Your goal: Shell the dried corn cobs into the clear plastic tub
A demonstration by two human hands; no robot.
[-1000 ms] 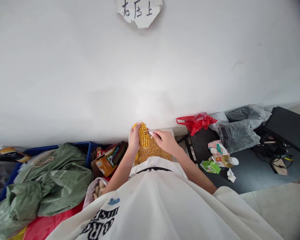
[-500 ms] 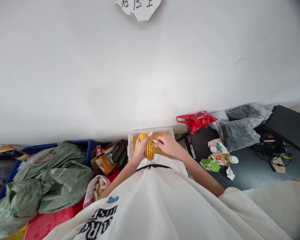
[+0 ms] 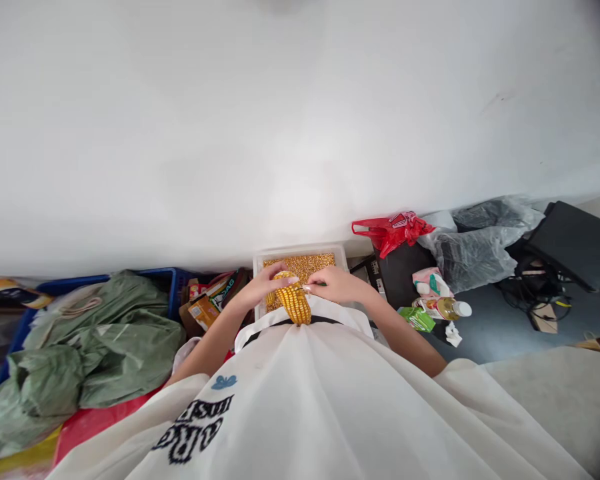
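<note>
My left hand is wrapped over the upper part of a yellow corn cob, fingers lying across it. The cob's lower end tilts toward my white shirt. Against the cob's right side, my right hand has its thumb and fingertips pinched together; whatever is between them is too small to make out. Below both hands sits a clear plastic box holding loose corn kernels.
Left of the box are snack packets and a blue crate heaped with green plastic sheeting. On the right, a dark table carries a red bag, an oil bottle and a green packet. A white wall rises behind.
My left hand has shifted left and turned over the cob's top, its thumb no longer laid along it. The cob tilts more toward me. The view has shifted slightly.
</note>
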